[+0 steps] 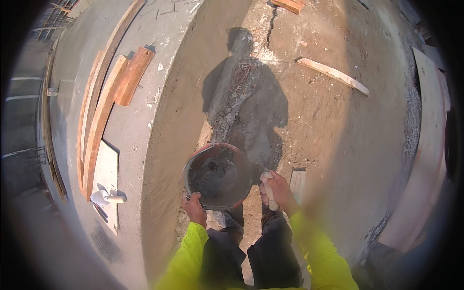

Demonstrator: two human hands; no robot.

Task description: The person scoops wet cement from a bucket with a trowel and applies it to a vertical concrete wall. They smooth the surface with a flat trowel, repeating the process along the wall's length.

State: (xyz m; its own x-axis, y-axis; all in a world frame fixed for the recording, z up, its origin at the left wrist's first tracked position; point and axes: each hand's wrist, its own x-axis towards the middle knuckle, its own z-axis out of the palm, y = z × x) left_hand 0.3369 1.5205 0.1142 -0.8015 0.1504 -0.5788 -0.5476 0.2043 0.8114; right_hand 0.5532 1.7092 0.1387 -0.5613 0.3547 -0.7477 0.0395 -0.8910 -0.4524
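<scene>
My left hand [195,210] is closed on the near left rim of a round, dark rubber-like pan [187,175] with a reddish edge. Wet grey mortar [216,169] lies inside it, with a dip in its middle. My right hand [281,192] is wrapped round the pale wooden handle of a trowel [268,189]. Its blade, dim in the shadow, points toward the pan's right rim; I cannot tell whether the two touch. The pan is held in front of my legs, above the ground.
Left of a raised concrete edge lie long timbers [107,96], a short wood block [134,77], a white board [107,164] and another trowel [107,197]. A wood strip [333,75] lies ahead on the dirt, near rubble [227,108]. Boards [427,121] stand at the right.
</scene>
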